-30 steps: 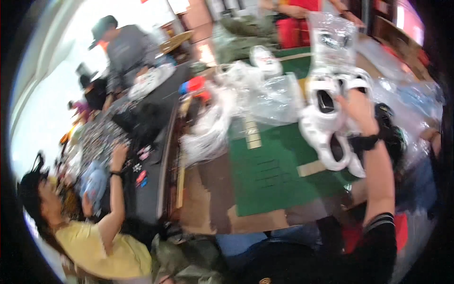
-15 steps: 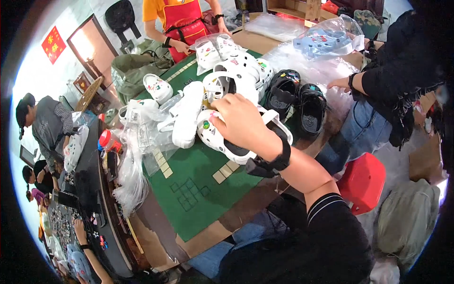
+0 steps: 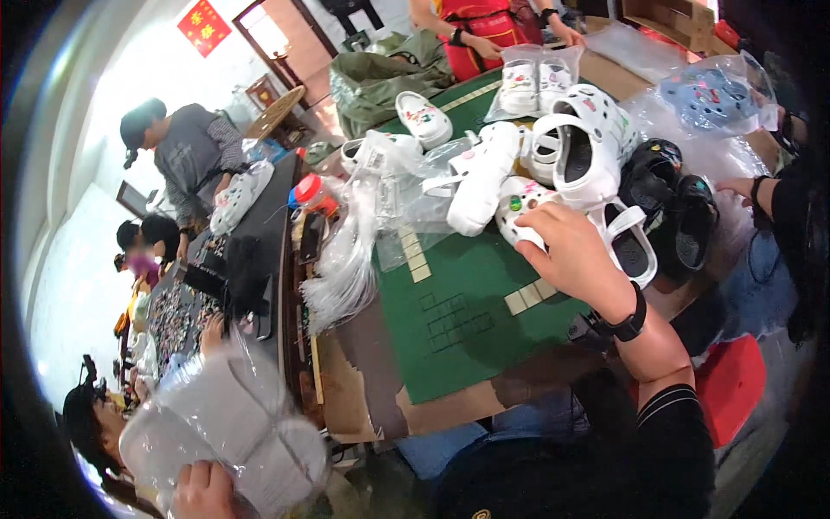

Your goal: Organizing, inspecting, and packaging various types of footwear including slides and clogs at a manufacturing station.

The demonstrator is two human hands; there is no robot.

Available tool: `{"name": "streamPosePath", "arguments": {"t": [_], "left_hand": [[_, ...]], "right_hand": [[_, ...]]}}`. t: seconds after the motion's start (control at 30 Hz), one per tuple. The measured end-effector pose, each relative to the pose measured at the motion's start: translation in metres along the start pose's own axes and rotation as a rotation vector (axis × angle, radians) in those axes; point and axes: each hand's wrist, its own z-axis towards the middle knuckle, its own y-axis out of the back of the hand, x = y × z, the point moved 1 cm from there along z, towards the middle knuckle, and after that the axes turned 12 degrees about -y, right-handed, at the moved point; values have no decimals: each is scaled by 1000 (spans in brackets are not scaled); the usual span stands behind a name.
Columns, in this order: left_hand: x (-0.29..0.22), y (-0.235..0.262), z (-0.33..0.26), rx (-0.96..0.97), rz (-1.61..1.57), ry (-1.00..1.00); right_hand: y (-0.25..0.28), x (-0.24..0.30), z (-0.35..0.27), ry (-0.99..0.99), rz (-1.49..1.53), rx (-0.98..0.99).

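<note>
The green-topped desk [image 3: 467, 329] carries a heap of white clogs [image 3: 579, 147]. Low on the left, the left hand [image 3: 203, 489] grips a bagged white pair [image 3: 229, 428]. The right hand [image 3: 571, 255] closes on a white clog [image 3: 519, 208] lying on the desk.

A small packing workshop is shown. White clogs [image 3: 484, 186], bagged pairs [image 3: 536, 82] and clear plastic bags [image 3: 346, 259] are heaped on a green table [image 3: 467, 320]. Several workers are seated around.
</note>
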Motion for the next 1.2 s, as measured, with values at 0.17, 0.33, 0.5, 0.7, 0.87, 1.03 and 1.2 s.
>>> {"name": "streamPosePath", "arguments": {"t": [0.17, 0.33, 0.5, 0.7, 0.87, 1.03, 1.2], "left_hand": [[-20, 5, 24, -269, -217, -45], [-74, -68, 127, -407, -487, -400], [-88, -105, 98, 325, -726, -517], [-37, -135, 6, 8, -1302, -749], [33, -316, -152, 645, -1739, 395], [-59, -438, -237, 739, -1590, 785], [-118, -522, -352, 684, -1471, 1345]], "right_hand": [[-23, 22, -11, 62, 88, 89], [-49, 21, -32, 56, 57, 231], [-65, -6, -62, -77, -4, 382], [-84, -17, -70, -62, -10, 466], [-93, -23, -70, -79, -1, 484], [-101, -25, -66, -140, 21, 522], [-103, -28, -70, -155, 96, 502]]}}
